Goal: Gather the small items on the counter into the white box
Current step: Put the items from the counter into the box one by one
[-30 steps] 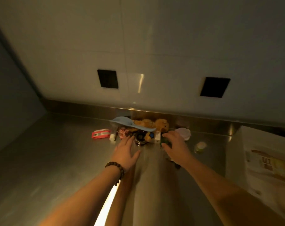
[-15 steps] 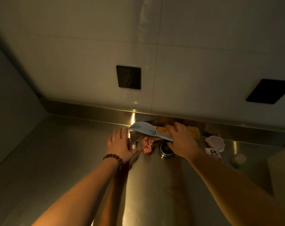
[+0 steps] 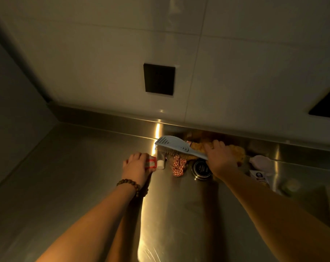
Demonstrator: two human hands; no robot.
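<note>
The left hand (image 3: pixel 136 167) is laid over a red packet (image 3: pixel 151 164) on the desk (image 3: pixel 66 176), fingers curled round its near end; whether it is truly gripped cannot be told. The right hand (image 3: pixel 220 161) is closed over a blue comb (image 3: pixel 176 146) and a brown plush toy (image 3: pixel 236 154) behind it.

Between the hands lie a small white tube (image 3: pixel 160 163), a checked cloth (image 3: pixel 178 166) and a dark round tin (image 3: pixel 201 170), all close together. Just right of the right hand, a white lid (image 3: pixel 262 161) and a printed card (image 3: pixel 259 175) are seen, with a pale round thing (image 3: pixel 290 185) beyond, too dim to name. The white box is out of view.

With so much taken by one hand, the comb or toy could be dropped, and the tube or tin could be knocked and rolled along the smooth steel. The packet could slide rather than lift.

The desk is brushed steel, glaring under one light streak. Behind it stands a steel upstand, then a pale tiled wall with a black socket (image 3: pixel 159 79). The room is dim.
</note>
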